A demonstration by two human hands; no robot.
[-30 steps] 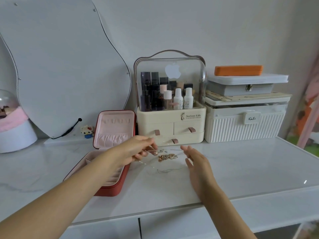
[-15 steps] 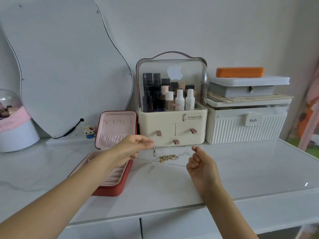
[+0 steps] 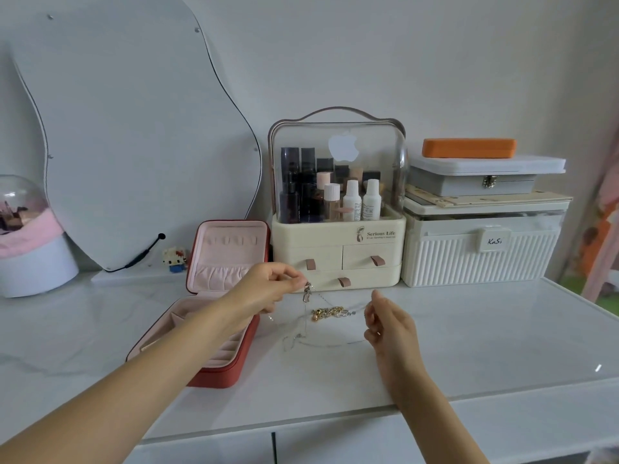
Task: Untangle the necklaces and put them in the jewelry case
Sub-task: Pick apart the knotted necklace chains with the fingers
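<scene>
Since the earlier frame, a thin silver chain [image 3: 330, 343] is being drawn out into a wider loop, and the right hand [image 3: 388, 324] is being seen lower and nearer the tangle [image 3: 330, 312]. A charm [image 3: 307, 291] is being pinched and lifted by the curled fingertips of the left hand [image 3: 268, 289], just above the tabletop [image 3: 469, 336]. From that pinch, fine strands are being let down toward the marble surface. The chain's other end is being pinched between the thumb and curled fingers of the right hand, so the loop is being held slack between the two hands, its low part lying on the tabletop. The gold tangle is being left on the tabletop between the hands, just in front of the organizer [image 3: 338, 249]. Whether the silver chain is being kept free of the tangle cannot be told.

The case [image 3: 231, 370] is being kept open at the left, its pink lid [image 3: 231, 252] standing upright and its base being partly covered by the left forearm. No necklace is being seen inside it. Bottles [image 3: 351, 200] are being stored under the organizer's clear cover. A ribbed white box [image 3: 479, 259] is being used beside it as a stand for a grey box [image 3: 475, 182] and an orange pouch [image 3: 469, 148]. A mirror [image 3: 134, 128] is being leaned against the wall.
</scene>
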